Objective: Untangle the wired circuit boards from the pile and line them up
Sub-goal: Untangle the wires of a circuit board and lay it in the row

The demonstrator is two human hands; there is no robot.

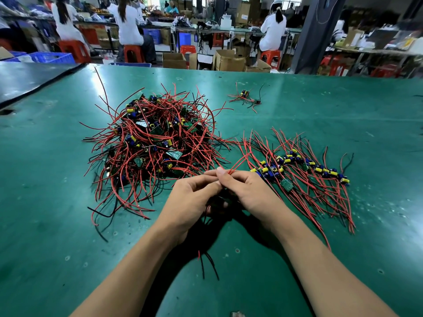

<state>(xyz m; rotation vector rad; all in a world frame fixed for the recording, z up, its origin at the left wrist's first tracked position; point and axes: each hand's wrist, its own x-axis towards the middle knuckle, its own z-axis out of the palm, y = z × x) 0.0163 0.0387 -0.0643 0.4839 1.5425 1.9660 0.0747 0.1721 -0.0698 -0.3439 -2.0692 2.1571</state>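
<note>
While black leads dangle nearest me below my wrists, my left hand and right hand meet fingertip to fingertip. Both pinch the red wires of one unit (its board is hidden under my palms). Just beside my right hand lies the row of boards already freed, their wires combed out toward me on the green table. Beyond my left hand, the pile is large and thoroughly knotted, so I judge most of the work remains. Farther off, well apart from both, sits a small stray cluster, not yet lined up.
</note>
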